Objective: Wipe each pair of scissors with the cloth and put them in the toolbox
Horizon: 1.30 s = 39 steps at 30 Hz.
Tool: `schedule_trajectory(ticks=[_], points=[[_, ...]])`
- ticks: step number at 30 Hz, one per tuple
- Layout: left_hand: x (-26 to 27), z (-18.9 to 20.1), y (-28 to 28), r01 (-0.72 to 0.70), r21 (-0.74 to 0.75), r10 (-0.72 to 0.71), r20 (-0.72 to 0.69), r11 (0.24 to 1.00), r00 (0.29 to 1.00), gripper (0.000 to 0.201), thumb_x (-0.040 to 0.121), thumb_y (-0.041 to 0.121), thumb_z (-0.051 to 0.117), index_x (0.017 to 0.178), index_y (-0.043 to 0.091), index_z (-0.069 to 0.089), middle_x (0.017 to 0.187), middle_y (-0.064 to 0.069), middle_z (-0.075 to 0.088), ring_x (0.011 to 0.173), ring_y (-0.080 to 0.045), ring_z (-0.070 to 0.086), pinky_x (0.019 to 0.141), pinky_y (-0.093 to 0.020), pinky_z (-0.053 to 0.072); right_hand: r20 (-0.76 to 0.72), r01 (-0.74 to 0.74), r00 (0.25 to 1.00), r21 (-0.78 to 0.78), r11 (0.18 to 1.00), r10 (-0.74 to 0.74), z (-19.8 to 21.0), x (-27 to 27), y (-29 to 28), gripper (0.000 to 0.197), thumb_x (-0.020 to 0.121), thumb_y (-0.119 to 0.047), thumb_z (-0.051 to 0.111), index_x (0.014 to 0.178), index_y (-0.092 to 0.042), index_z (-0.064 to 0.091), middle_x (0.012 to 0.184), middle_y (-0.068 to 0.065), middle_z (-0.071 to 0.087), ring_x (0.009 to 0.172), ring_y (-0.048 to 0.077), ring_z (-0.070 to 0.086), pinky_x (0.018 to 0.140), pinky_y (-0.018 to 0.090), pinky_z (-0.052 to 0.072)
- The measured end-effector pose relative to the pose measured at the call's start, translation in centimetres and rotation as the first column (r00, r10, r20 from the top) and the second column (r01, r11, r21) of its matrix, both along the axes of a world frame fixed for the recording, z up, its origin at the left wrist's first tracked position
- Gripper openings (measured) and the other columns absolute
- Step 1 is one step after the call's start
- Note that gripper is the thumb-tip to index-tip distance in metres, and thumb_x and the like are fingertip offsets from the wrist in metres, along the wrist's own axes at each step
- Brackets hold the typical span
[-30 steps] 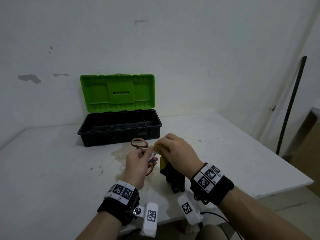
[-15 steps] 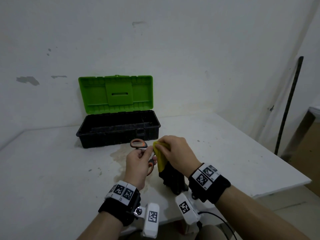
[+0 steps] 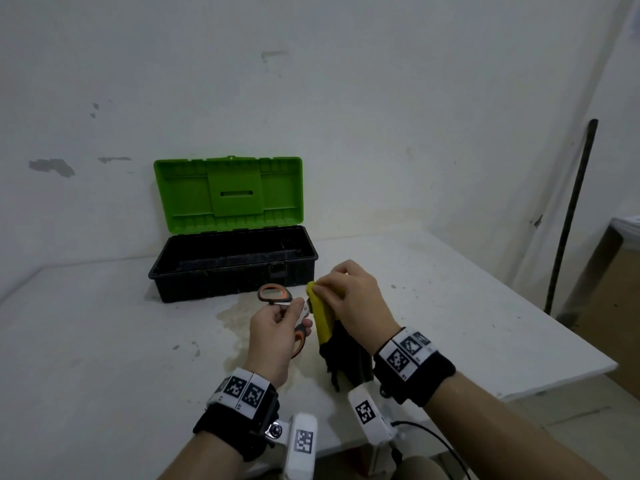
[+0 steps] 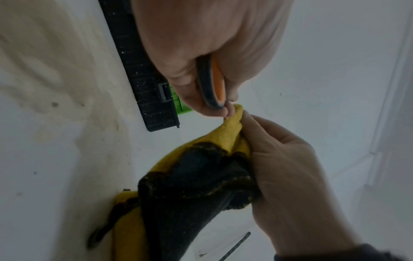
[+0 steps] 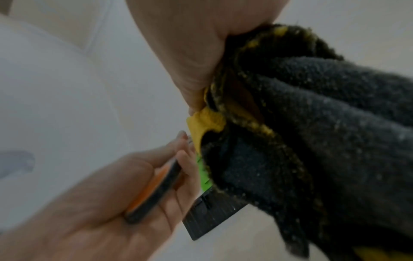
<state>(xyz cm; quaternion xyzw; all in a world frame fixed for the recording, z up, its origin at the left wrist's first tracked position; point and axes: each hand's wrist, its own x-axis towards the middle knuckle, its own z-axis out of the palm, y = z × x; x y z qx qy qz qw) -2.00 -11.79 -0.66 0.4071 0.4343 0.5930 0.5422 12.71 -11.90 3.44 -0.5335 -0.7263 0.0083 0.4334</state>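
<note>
Left hand [image 3: 273,336] grips scissors [image 3: 277,295], right hand [image 3: 353,299] pinches cloth [image 3: 322,320] before open toolbox [image 3: 194,289]

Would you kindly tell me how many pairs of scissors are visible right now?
1: the orange-and-black-handled scissors are held in the left hand, blades wrapped in the yellow-and-black cloth. The black toolbox interior is too dark to check.

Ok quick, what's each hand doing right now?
Left hand: closed, holding the scissors by the handles.
Right hand: closed, gripping the cloth against the blades.
</note>
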Motion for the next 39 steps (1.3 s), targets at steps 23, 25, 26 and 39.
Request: schedule_trajectory(ticks=[23,25,26,39], points=[[-0.2,0.0,-0.3,-0.044,0.031,0.045,-0.026,0.999,0.999,0.024,0.099,0.019,0.062,0.087,-0.002,0.069,0.069,-0.006,0.07,0.059,-0.012,0.067,0.058,-0.025,0.056,0.133,-0.074,0.989,0.056,0.996,0.066,-0.1,-0.6,-1.5,0.016,0.095,-0.017,0.058,0.101,-0.015,0.073,0.093,0.004,0.063,0.084,0.02,0.059,0.072,0.031,0.051],[-0.2,0.1,-0.3,-0.028,0.044,0.03,-0.038,0.999,0.999,0.024,0.099,0.018,0.062,0.086,0.0,0.07,0.071,-0.005,0.072,0.059,-0.012,0.067,0.059,-0.026,0.056,0.172,-0.093,0.981,0.022,0.995,0.088,-0.6,-1.1,-1.9,0.017,0.095,-0.019,0.057,0.102,-0.013,0.072,0.094,0.006,0.062,0.084,0.023,0.059,0.072,0.037,0.052],[-0.2,0.1,-0.4,-0.026,0.049,0.029,-0.055,0.998,0.998,0.024,0.099,0.018,0.062,0.086,-0.001,0.069,0.071,-0.006,0.071,0.059,-0.012,0.067,0.059,-0.025,0.056,0.15,-0.066,0.987,0.014,0.998,0.064,-0.5,-0.9,-1.6,0.018,0.095,-0.02,0.057,0.103,-0.013,0.072,0.095,0.006,0.062,0.085,0.023,0.059,0.073,0.037,0.052],[-0.3,0.6,-1.2,0.007,0.16,0.03,-0.23,0.987,0.973,0.019,0.098,0.015,0.062,0.085,0.003,0.067,0.068,-0.006,0.069,0.057,-0.01,0.066,0.058,-0.023,0.057,0.15,0.094,0.986,-0.128,0.987,-0.074,1.5,0.1,-0.3,0.024,0.098,-0.027,0.051,0.097,-0.016,0.072,0.091,0.003,0.056,0.083,0.022,0.057,0.076,0.034,0.048]])
